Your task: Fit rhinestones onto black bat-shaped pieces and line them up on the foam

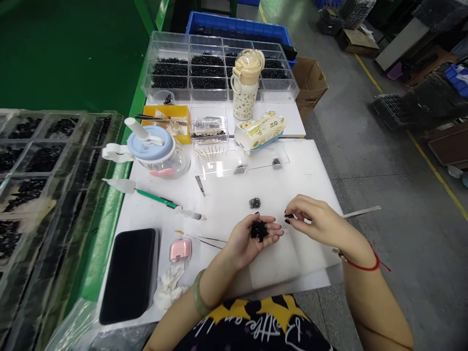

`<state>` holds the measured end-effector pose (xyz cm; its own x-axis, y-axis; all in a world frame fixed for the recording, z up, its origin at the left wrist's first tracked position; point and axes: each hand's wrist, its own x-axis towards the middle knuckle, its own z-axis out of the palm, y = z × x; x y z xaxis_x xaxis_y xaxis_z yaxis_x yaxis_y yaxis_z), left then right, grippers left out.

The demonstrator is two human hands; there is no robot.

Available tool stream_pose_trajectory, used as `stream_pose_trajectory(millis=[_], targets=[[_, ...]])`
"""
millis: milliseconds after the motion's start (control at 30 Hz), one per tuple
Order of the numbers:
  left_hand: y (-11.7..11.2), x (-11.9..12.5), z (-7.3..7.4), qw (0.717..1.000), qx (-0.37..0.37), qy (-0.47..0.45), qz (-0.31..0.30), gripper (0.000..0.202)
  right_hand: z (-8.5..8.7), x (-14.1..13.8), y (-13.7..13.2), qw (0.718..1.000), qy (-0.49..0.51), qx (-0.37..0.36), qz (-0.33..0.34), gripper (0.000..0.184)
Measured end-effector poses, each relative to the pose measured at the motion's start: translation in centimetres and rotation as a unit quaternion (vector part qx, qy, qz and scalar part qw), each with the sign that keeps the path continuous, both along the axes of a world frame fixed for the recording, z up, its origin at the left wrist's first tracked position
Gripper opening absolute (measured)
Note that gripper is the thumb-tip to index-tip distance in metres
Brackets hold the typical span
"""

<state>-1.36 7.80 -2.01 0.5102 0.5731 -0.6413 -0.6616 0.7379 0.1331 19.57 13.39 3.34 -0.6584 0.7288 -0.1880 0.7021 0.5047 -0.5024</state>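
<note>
My left hand (252,239) is turned palm up over the white table (292,165) and cups a small heap of tiny black parts (259,229). My right hand (316,222) hovers just to its right, thumb and forefinger pinched on one tiny black part (288,215). A smaller pile of black parts (255,203) lies on the table just beyond my left hand. Thin tweezers (204,238) rest on the table to the left of my left wrist.
A black phone (128,273), a pink earbud case (180,249) and crumpled tissue lie at the near left. Further back are a green-handled tool (155,197), a lidded glass jar (155,151), a cream bottle (245,83), a tissue pack (260,129) and clear compartment trays of black parts (204,68).
</note>
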Motion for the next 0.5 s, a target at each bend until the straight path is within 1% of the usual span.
stream_pose_trajectory(millis=[67,100,133,167,233,267,300,400,433,500], targets=[[0.0,0.1,0.0,1.0,0.001,-0.003,0.008,0.032,1.3,-0.5,-0.6,0.999,0.047,0.007,0.022,0.015],[-0.1,0.1,0.0,1.0,0.001,-0.004,0.015,0.031,1.5,-0.5,-0.7,0.998,0.062,0.013,0.029,0.016],[-0.1,0.1,0.0,1.0,0.0,-0.005,0.022,0.03,1.5,-0.2,-0.7,0.997,0.07,0.024,0.026,0.018],[-0.1,0.0,0.0,1.0,-0.001,-0.006,0.029,0.029,1.1,0.2,-0.5,0.997,0.07,0.042,0.009,0.019],[-0.2,-0.1,-0.1,0.999,-0.008,-0.012,0.04,0.028,-0.4,1.8,0.4,0.993,0.044,0.091,-0.066,0.025],[-0.2,-0.2,-0.2,0.999,-0.012,-0.017,0.044,0.027,-1.3,2.7,0.9,0.99,0.023,0.108,-0.09,0.024],[-0.1,-0.2,-0.5,0.998,-0.015,-0.023,0.048,0.027,-2.4,3.6,1.4,0.989,0.004,0.113,-0.095,0.022],[0.0,-0.1,-1.3,0.997,-0.016,-0.045,0.058,0.027,-5.1,5.4,2.1,0.989,-0.034,0.119,-0.081,0.025],[0.0,0.1,-1.6,0.997,-0.011,-0.051,0.061,0.028,-5.6,5.4,2.1,0.989,-0.037,0.124,-0.07,0.026],[-0.3,0.7,-2.1,0.996,0.009,-0.06,0.071,0.03,-5.6,4.7,1.8,0.988,-0.03,0.146,-0.037,0.023]])
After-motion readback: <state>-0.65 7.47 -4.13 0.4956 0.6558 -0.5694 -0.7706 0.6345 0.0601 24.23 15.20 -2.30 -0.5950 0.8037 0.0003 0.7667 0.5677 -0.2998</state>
